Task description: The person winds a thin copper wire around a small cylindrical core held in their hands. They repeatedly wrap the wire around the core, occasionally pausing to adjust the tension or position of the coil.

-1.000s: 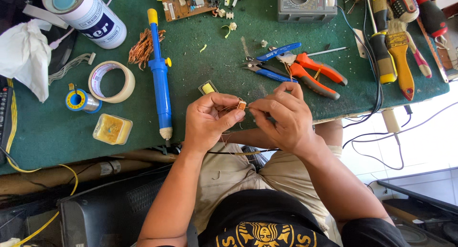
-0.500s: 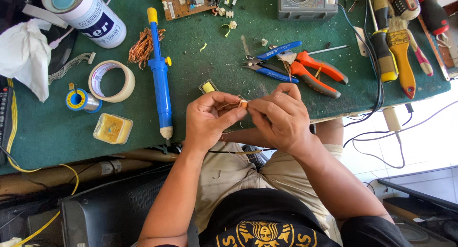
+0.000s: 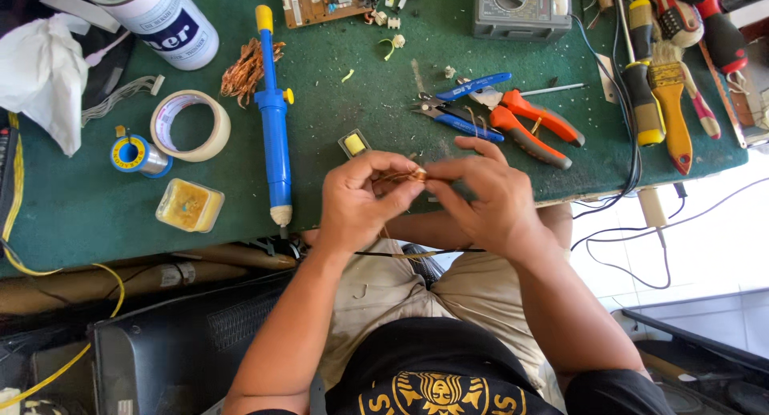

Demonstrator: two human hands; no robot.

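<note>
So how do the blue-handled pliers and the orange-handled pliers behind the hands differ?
The blue-handled pliers are slimmer, with thin handles spread apart; the orange-handled pliers are bulkier, with thick handles lying closer together. The blue pair lies nearer the left hand; the orange pair sits just beyond the right hand. Both lie flat and untouched on the green table, overlapping where they meet.

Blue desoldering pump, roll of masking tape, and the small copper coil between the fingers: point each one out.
blue desoldering pump [image 3: 275, 118], head view, on the middle of its barrel.
roll of masking tape [image 3: 215, 128], head view, on its right rim.
small copper coil [image 3: 418, 174], head view, on the piece pinched between both hands.
</note>
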